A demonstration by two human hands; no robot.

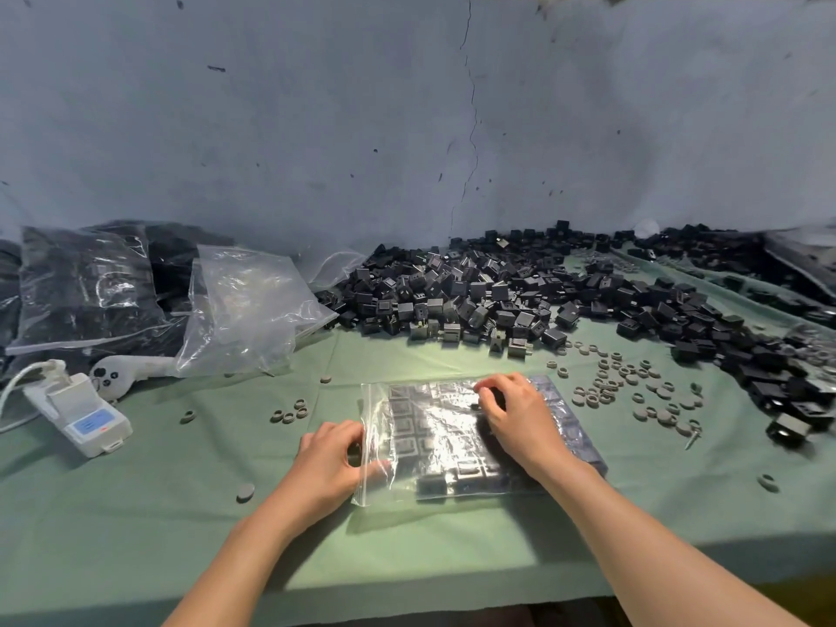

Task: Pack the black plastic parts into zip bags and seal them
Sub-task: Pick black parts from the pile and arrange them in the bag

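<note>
A clear zip bag (434, 441) lies flat on the green cloth in front of me, filled with rows of black plastic parts. Its zip edge points left. My left hand (334, 463) pinches that open zip edge between thumb and fingers. My right hand (515, 414) rests on top of the bag, fingers curled down and pressing on the parts inside near the far edge. A large heap of loose black plastic parts (479, 291) lies behind the bag and runs along the right side.
Several filled bags (86, 287) and an empty clear bag (249, 305) lie at the back left. A white device (86, 418) with a cable sits at the left. Grey rings and discs (633, 386) are scattered to the right. A wall stands behind the table.
</note>
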